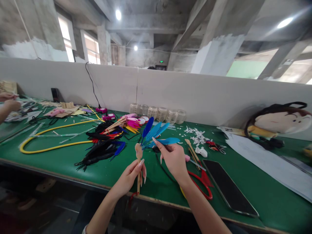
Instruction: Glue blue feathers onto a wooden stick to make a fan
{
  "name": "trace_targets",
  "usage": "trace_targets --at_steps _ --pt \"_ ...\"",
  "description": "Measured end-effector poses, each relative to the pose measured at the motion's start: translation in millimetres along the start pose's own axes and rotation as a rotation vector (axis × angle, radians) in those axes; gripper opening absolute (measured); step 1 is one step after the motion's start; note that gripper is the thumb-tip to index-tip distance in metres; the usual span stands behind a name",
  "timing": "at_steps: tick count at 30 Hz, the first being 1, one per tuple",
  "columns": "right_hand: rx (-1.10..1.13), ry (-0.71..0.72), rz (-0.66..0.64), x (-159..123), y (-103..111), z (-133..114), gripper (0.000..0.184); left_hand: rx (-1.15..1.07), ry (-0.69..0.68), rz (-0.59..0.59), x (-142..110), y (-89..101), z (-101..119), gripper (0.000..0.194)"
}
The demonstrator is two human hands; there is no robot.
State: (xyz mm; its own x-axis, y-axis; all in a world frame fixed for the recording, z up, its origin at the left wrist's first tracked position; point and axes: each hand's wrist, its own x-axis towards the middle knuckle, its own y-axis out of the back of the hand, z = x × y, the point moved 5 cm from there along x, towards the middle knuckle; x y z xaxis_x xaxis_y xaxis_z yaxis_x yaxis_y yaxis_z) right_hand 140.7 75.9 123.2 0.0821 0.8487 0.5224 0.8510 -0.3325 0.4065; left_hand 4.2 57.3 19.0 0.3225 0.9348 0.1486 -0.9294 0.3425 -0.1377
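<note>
My left hand (133,174) is closed round a thin wooden stick (138,182), held upright near the table's front edge. The stick has a wider, shaped head (138,150) and a red cord at its lower end. Several blue feathers (154,131) fan out beside that head, one dark blue and the others lighter. With thumb and forefinger, my right hand (173,157) pinches a light blue feather (170,141). Whether the feathers' quill ends touch the stick head, I cannot tell. Behind my left hand lies a pile of black feathers (99,154), with pink-tipped sticks (124,123) beyond it.
A phone (229,187) and red-handled scissors (206,190) lie right of my right hand. Glass jars (162,114) line the partition, near white scraps (196,135). A yellow cable (48,130) curves at left. At far left are another person's hands (11,102). A plush doll (275,122) sits at right.
</note>
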Motion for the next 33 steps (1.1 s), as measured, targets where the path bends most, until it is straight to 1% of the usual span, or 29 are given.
trace_targets --at_steps 3,5,7,12,16,18,21,23,24,26,27,29,31,32,33 --pt "0.005 0.012 -0.023 0.7 1.7 -2.7 0.04 0.006 -0.009 -0.002 0.1 0.0 -1.0 0.033" --pt "-0.002 0.052 -0.052 2.8 6.0 -7.6 0.036 0.004 -0.012 -0.002 -0.1 -0.2 -1.0 0.033" --pt "-0.04 0.114 -0.051 6.0 14.4 -12.9 0.03 -0.004 -0.006 -0.01 -0.6 -0.9 -0.6 0.034" --pt "-0.197 0.253 0.075 16.3 38.8 -14.3 0.028 -0.016 0.001 -0.026 -2.4 -2.8 2.4 0.036" --pt "-0.212 0.335 0.14 20.5 42.9 -8.2 0.019 -0.023 0.015 -0.047 -2.8 -4.6 3.1 0.035" --pt "-0.188 0.332 0.146 21.0 41.1 -5.8 0.018 -0.035 0.027 -0.045 -2.6 -4.9 2.3 0.036" --pt "-0.143 0.307 0.122 21.0 38.1 -5.9 0.017 -0.036 0.038 -0.033 -2.2 -5.1 1.2 0.037" --pt "-0.093 0.263 0.107 21.1 38.7 -6.4 0.018 -0.035 0.035 -0.031 -2.2 -5.6 1.5 0.037" --pt "-0.056 0.219 0.094 21.4 39.5 -5.5 0.021 -0.036 0.034 -0.031 -2.2 -5.9 1.8 0.037" --pt "0.04 0.086 0.015 21.7 38.2 -0.9 0.031 -0.038 0.035 -0.029 -2.4 -6.4 2.5 0.036" --pt "0.101 0.009 -0.065 20.9 34.7 2.2 0.036 -0.039 0.037 -0.026 -2.5 -6.4 2.8 0.036" --pt "0.228 -0.116 -0.299 15.8 20.5 6.6 0.041 -0.035 0.037 -0.021 -2.5 -6.2 3.4 0.036" --pt "0.336 -0.175 -0.506 7.1 2.0 7.2 0.039 -0.03 0.031 -0.024 -2.4 -6.0 3.4 0.037" --pt "0.383 -0.184 -0.56 3.1 -7.1 6.6 0.037 -0.03 0.027 -0.028 -2.3 -5.9 3.2 0.037" --pt "0.445 -0.18 -0.552 0.5 -14.8 5.5 0.035 -0.033 0.025 -0.031 -2.2 -5.8 2.7 0.037"
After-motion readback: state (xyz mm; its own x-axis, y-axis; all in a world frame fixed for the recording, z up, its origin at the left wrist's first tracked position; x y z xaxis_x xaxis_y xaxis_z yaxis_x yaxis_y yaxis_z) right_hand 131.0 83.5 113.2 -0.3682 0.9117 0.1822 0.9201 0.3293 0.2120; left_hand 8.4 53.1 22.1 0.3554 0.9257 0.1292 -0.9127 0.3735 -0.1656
